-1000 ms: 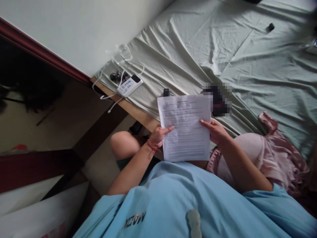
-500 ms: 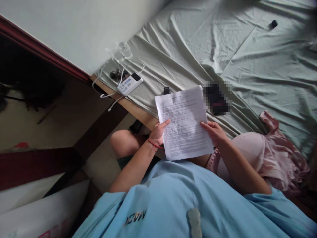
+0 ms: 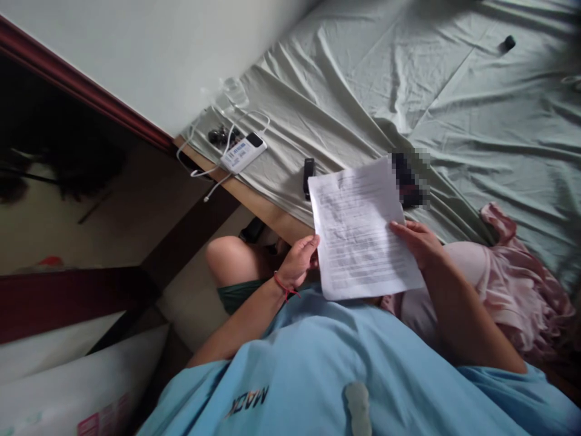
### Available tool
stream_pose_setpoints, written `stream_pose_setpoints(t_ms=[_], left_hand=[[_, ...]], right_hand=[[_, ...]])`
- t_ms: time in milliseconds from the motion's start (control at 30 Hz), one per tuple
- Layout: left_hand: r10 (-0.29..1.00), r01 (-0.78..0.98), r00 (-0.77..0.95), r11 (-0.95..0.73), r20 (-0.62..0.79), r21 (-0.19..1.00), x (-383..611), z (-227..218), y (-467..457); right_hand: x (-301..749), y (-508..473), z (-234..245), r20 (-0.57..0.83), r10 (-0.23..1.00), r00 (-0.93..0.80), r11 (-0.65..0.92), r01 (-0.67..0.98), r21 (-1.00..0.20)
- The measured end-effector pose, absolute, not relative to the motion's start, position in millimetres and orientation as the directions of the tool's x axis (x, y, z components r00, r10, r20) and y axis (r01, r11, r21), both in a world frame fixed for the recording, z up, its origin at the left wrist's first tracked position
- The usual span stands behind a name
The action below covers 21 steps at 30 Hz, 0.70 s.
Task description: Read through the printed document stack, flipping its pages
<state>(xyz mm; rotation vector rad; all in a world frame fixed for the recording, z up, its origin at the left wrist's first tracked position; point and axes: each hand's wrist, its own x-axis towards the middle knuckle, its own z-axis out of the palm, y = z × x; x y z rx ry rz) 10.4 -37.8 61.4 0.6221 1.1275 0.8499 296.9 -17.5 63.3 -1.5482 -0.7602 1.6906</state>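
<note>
A printed paper document (image 3: 363,233) is held tilted above my lap, its lines of text facing up. My right hand (image 3: 420,242) grips its right edge, thumb on top and the fingers mostly hidden underneath. At the opposite edge is my left hand (image 3: 297,260), a red string round its wrist. Its fingers are curled and the thumb tip meets the paper's border; how much of the edge it pinches is hard to see. Just past the top left corner lies a slim black object (image 3: 309,177), perhaps a stapler, on the bed.
A grey-green sheet (image 3: 345,103) covers the bed, its wooden edge (image 3: 267,209) running before my knee. A white power bank (image 3: 245,152) with cables lies near a clear cup (image 3: 235,92). A blurred dark item (image 3: 408,181) sits behind the paper, pink cloth (image 3: 521,284) at right.
The paper and my right hand have shifted right in view, uncovering more of the black object. My left thumb has slid from the page's face to its edge.
</note>
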Motion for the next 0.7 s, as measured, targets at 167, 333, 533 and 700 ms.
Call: stream_pose_setpoints(t_ms=[167, 333, 533, 700], left_hand=[[0.878, -0.238, 0.085, 0.476, -0.470, 0.846, 9.8, 61.7, -12.1], [0.849, -0.124, -0.065, 0.514, -0.524, 0.848, 14.9, 53.8, 9.5], [0.777, -0.136, -0.128, 0.602, -0.617, 0.786, 14.4, 52.3, 19.8], [0.784, -0.166, -0.165, 0.576, -0.599, 0.800, 12.9, 52.8, 29.1]], right_hand=[[319.4, -24.1, 72.9, -0.741, 0.667, -0.076, -0.743, -0.129, -0.656], [314.9, -25.9, 66.6, -0.728, 0.668, -0.155, -0.743, -0.078, -0.665], [306.8, -20.4, 51.9, -0.692, 0.703, -0.162, -0.708, -0.077, -0.702], [303.5, -13.9, 46.2, -0.682, 0.712, -0.164, -0.700, -0.103, -0.706]])
